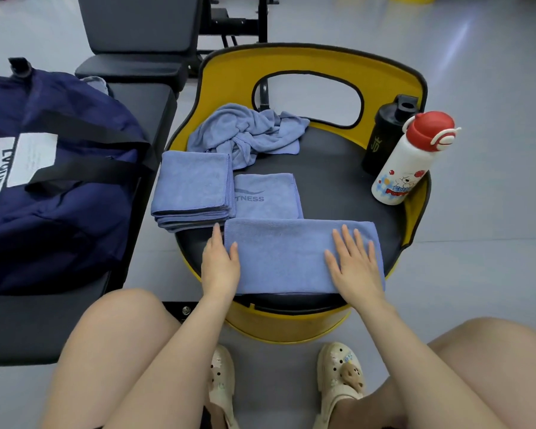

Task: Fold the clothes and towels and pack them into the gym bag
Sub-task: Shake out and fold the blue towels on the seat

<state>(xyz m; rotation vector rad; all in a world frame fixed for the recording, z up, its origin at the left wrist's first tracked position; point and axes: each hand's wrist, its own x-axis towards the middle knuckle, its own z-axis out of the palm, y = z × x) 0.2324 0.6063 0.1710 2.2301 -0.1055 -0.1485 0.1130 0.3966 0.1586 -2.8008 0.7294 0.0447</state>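
A blue towel [282, 253], folded into a long strip, lies across the near edge of the black seat [331, 178]. My left hand [220, 261] rests flat at its left end, thumb on the cloth. My right hand [355, 264] presses flat on its right half, fingers spread. Behind it sit a folded towel stack [192, 187] and a smaller folded towel printed "FITNESS" [268, 196]. A crumpled blue towel [245, 134] lies at the back of the seat. The navy gym bag [53, 181] stands on a black bench to the left.
The seat has a yellow backrest shell [229, 69] with an oval cut-out. A black shaker bottle [387, 134] and a white bottle with a red cap [412, 159] stand at the seat's right edge. My knees and sandalled feet are below. More black benches [136, 35] stand behind.
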